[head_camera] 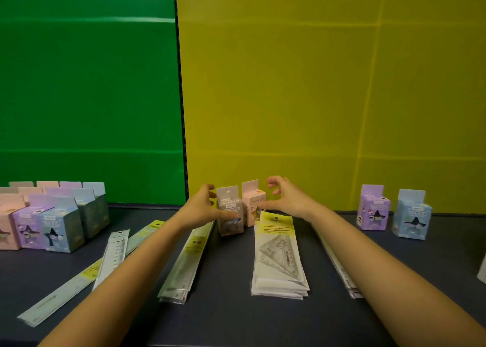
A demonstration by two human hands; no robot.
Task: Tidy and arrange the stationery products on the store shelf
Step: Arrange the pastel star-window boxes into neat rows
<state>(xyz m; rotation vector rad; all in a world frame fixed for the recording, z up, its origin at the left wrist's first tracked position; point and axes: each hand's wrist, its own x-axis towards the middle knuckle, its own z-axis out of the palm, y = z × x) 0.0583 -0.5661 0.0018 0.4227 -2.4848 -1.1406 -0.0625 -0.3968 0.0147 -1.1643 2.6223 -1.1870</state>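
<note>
Two small hang-tab boxes stand side by side at the back middle of the dark shelf (236, 317). My left hand (202, 207) is at the left side of the greyish-pink box (229, 207), fingers curled by its edge and thumb across its front. My right hand (288, 198) hovers to the right of the pink box (253, 204); its thumb reaches the box's side while its fingers are spread in the air, apart from the box. A stack of set-square packs (278, 265) lies just in front of the pink box.
Several pastel boxes (50, 217) cluster at the back left. A purple box (372, 208) and a blue box (411, 216) stand at the back right. Ruler packs (184, 265) lie between my arms, loose rulers (115, 252) to the left, more packs (342, 273) under my right forearm. Green and yellow panels back the shelf.
</note>
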